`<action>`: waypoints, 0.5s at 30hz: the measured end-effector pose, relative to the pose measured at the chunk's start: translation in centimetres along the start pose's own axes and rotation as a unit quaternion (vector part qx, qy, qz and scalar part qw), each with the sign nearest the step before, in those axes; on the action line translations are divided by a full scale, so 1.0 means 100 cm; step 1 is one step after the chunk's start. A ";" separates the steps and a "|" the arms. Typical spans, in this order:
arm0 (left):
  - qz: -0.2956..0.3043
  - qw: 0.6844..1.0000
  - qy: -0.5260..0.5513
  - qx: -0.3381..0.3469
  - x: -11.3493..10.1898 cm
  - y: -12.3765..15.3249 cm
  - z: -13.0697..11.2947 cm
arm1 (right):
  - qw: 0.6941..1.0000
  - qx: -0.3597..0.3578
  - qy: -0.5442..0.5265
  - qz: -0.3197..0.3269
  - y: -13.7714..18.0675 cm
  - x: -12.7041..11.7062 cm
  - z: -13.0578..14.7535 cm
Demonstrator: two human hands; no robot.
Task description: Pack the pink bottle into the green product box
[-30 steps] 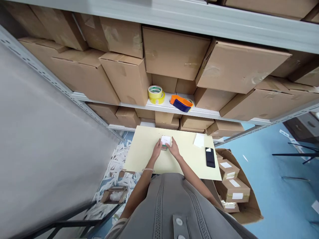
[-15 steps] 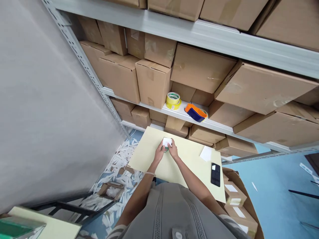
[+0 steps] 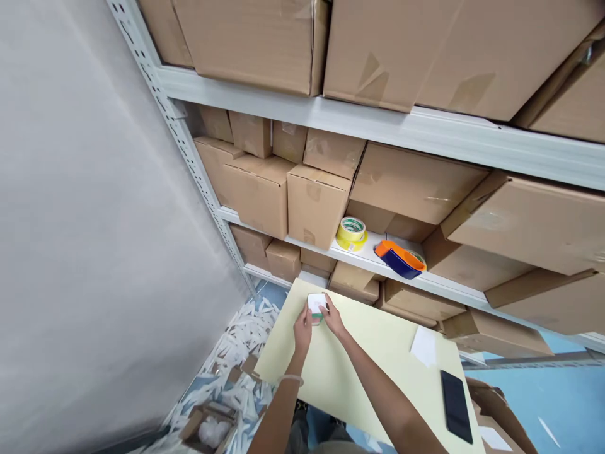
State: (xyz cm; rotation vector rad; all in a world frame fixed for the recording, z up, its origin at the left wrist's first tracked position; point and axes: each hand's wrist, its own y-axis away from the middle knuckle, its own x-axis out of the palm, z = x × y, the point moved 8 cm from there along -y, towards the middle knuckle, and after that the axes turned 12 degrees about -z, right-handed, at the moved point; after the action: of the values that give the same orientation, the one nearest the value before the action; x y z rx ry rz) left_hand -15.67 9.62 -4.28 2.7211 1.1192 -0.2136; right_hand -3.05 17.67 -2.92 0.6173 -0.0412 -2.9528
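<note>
A small box with a white top and a green-and-red side (image 3: pixel 317 302) is held between my two hands over the cream tabletop (image 3: pixel 359 372). My left hand (image 3: pixel 303 325) grips its left side, with a pale band around the wrist. On the box's right side, my right hand (image 3: pixel 333 316) closes around it, its thumb on the white top. Farther right on the table lie a white sheet of paper (image 3: pixel 424 345) and a black phone (image 3: pixel 456 405).
Metal shelving (image 3: pixel 340 120) packed with cardboard boxes (image 3: pixel 319 198) rises beyond the table. Yellow tape rolls (image 3: pixel 351 234) and an orange-and-blue tape dispenser (image 3: pixel 399 258) sit on one shelf. Paper strips (image 3: pixel 250 331) and an opened carton (image 3: pixel 208 429) cover the floor at left, beside a grey wall (image 3: pixel 94 252).
My view has tilted upward, so the shelves and table appear lower and shifted right. Both hands still hold the small box, whose green-and-red side now shows more.
</note>
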 end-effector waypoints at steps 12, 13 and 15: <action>0.043 0.999 -0.027 -0.021 -0.007 0.007 -0.017 | 0.998 0.045 -0.023 -0.039 0.013 -0.007 0.001; 0.035 0.999 -0.024 -0.017 -0.013 0.009 -0.023 | 0.997 0.042 -0.019 -0.054 0.018 -0.015 0.004; 0.009 1.000 -0.011 -0.002 -0.034 0.017 -0.035 | 0.996 0.023 -0.014 -0.088 0.033 -0.037 0.012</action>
State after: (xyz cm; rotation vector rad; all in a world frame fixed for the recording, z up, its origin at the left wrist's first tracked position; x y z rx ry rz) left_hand -16.72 6.92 0.00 2.7169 1.0864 -0.2382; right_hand 0.21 14.90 -0.16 0.6156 -0.0607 -3.1380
